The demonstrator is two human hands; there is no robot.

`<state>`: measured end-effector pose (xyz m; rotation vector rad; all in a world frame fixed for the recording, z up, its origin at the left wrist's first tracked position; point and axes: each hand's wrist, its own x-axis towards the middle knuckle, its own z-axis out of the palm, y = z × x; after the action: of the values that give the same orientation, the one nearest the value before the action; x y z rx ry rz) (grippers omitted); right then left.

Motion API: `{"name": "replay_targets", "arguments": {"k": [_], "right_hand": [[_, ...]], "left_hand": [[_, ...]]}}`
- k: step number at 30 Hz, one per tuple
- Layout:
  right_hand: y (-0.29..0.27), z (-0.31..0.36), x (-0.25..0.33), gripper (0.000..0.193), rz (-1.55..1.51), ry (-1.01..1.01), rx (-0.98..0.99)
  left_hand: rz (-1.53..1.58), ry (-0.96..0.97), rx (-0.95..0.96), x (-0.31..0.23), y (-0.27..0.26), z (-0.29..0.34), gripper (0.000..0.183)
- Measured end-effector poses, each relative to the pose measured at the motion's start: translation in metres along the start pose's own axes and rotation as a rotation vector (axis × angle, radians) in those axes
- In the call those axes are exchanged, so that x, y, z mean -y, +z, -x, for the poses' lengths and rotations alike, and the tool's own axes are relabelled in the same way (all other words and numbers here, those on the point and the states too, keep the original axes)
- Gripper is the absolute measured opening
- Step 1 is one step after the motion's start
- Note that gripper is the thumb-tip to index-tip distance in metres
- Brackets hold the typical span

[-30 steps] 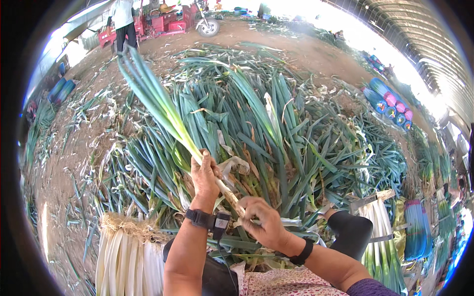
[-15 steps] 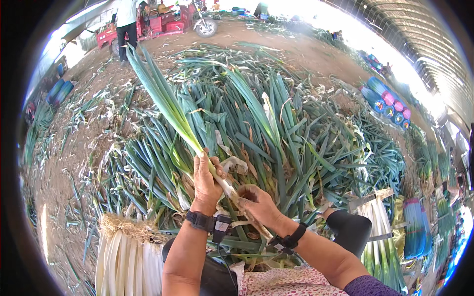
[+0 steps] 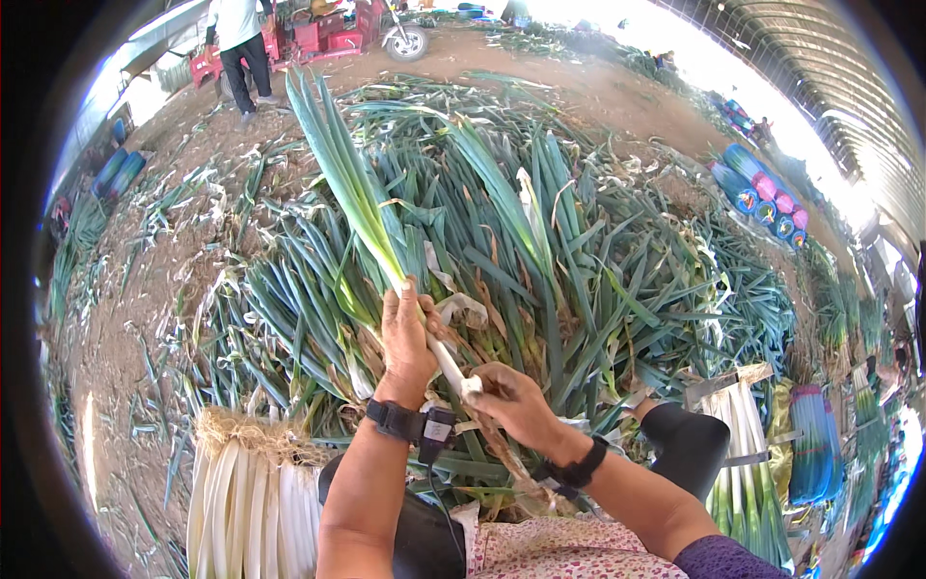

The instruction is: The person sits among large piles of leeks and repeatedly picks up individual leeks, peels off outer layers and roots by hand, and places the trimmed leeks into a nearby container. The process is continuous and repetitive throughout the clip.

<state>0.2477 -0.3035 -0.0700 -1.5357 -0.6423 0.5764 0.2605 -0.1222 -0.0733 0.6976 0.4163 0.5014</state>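
Note:
My left hand (image 3: 410, 338) is wrapped round the pale shaft of a long green onion (image 3: 371, 227). Its green leaves slant up and to the left. At the lower end of the white shaft, my right hand (image 3: 508, 398) is closed, with thumb and fingers pinching beside the whitish tip. A brownish strip of outer skin (image 3: 502, 452) dangles below that hand; where it joins the stalk is partly hidden. Beneath and beyond both hands spreads a heap of untrimmed green onions (image 3: 502, 261) with dry brown leaves among them.
Cleaned white onions (image 3: 246, 507) lie stacked roots-up at lower left. Another white bunch (image 3: 741, 434) rests in a metal holder on the right, beside a blue-wrapped bundle (image 3: 815, 444). Tied bundles (image 3: 762, 198) lie far right. A person (image 3: 241, 48) stands near a red three-wheeler (image 3: 328, 34).
Around the lower shaft the brown skin has come away, baring white stalk, and now hangs loose. My right hand has shifted slightly. The far person has changed stance.

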Motion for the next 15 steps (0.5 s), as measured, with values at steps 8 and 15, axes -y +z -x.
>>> {"name": "replay_targets", "arguments": {"k": [8, 15], "right_hand": [[-0.05, 0.115, 0.03, 0.023, 0.022, 0.398, 0.468], [-0.125, 0.264, -0.021, 0.039, 0.605, 0.823, 0.4]], "left_hand": [[0.013, 0.105, -0.24, -0.031, -0.025, -0.022, 0.022], [-0.045, 0.313, -0.477, -0.082, -0.057, -0.039, 0.018]]}}
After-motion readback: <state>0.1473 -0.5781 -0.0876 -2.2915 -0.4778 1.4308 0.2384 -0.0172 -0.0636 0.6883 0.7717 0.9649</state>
